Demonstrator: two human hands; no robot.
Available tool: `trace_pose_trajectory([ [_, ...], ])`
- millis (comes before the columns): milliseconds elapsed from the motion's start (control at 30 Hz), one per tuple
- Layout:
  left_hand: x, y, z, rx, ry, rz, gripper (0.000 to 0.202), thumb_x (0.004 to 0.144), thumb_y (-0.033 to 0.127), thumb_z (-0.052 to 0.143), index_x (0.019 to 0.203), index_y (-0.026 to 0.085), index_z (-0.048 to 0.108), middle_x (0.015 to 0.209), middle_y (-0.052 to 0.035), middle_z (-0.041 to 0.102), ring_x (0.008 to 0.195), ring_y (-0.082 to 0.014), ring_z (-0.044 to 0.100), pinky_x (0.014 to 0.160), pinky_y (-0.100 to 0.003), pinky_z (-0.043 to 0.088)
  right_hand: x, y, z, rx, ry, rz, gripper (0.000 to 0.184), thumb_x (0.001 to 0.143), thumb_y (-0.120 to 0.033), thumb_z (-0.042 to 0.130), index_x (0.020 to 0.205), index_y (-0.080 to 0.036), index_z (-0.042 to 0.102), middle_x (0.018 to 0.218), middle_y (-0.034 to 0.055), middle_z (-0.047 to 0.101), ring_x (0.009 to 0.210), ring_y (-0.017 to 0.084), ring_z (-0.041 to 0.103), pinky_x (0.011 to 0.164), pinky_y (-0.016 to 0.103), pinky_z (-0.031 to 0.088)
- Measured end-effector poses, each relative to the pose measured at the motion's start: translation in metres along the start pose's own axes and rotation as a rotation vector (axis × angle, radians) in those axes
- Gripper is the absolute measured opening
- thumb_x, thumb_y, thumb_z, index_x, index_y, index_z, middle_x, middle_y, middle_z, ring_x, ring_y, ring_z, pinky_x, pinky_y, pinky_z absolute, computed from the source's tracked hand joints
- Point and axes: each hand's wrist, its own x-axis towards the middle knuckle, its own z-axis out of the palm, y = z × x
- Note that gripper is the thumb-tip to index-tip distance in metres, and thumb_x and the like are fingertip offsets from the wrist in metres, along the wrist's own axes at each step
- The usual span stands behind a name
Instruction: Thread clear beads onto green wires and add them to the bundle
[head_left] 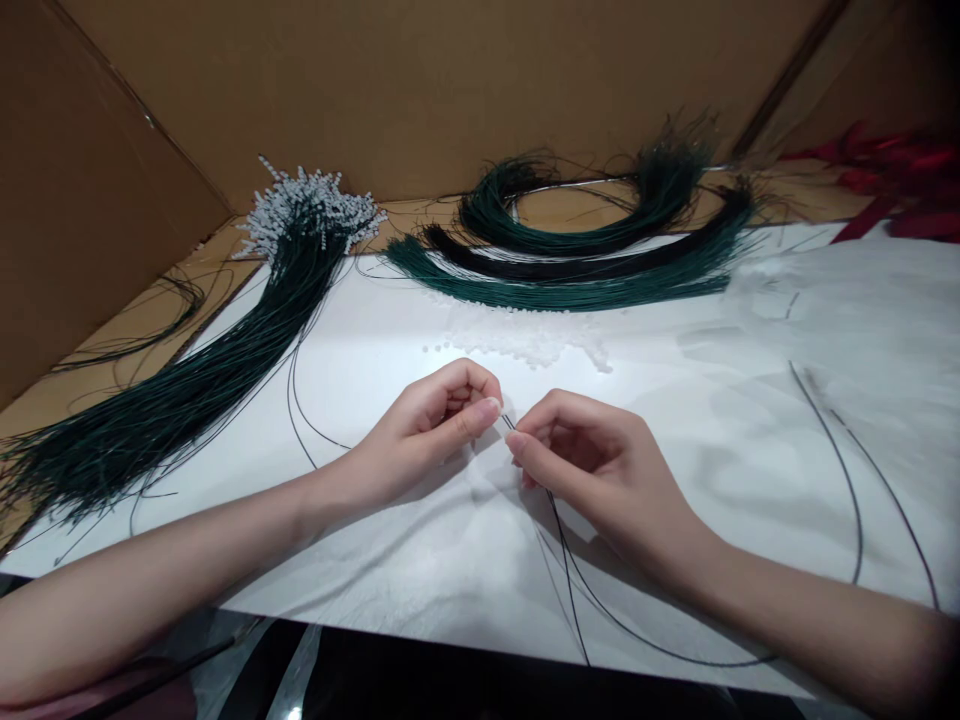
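While your left hand (431, 425) and right hand (600, 465) pinched the wire (561, 540) by its tip, a slack grip could have let it spring toward the far beads (525, 340).

Brown cardboard walls (450, 90) stand behind and left of my white surface (825, 300); something red (900, 180) lies past its far-right corner.

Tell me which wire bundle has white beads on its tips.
The straight dark-green bundle on the left; its far tips carry white beads. The curved bundles at the back show bare ends.
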Motion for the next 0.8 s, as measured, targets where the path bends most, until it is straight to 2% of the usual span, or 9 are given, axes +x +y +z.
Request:
trace_pose_trajectory([
  [300, 0.0004, 0.0019, 0.0008, 0.043, 0.006, -0.004, 0.013, 0.099, 0.027, 0.054, 0.092, 0.016, 0.051, 0.071, 0.004, 0.045, 0.057, -0.0052, 0.038, 0.051, -0.021, 0.028, -0.0012, -0.0014, -0.0006, -0.003, 0.0, 0.004, 0.012, 0.082, -0.015, 0.065, 0.07, -0.016, 0.061, 0.059, -0.0026, 0.056, 0.055, 0.009, 0.049, 0.051, 0.022, 0.036],
  [800, -0.0012, 0.0007, -0.0027, 0.088, -0.047, -0.035, 0.017, 0.099, 0.034, 0.051, 0.096, 0.017, 0.051, 0.076, 0.0021, 0.047, 0.064, -0.0093, 0.04, 0.057, -0.024, 0.03, -0.0014, -0.002, 0.0006, 0.001, 0.006, 0.0, 0.014, 0.083, -0.016, 0.066, 0.07, -0.016, 0.061, 0.058, -0.0033, 0.054, 0.054, 0.008, 0.047, 0.05, 0.02, 0.036],
])
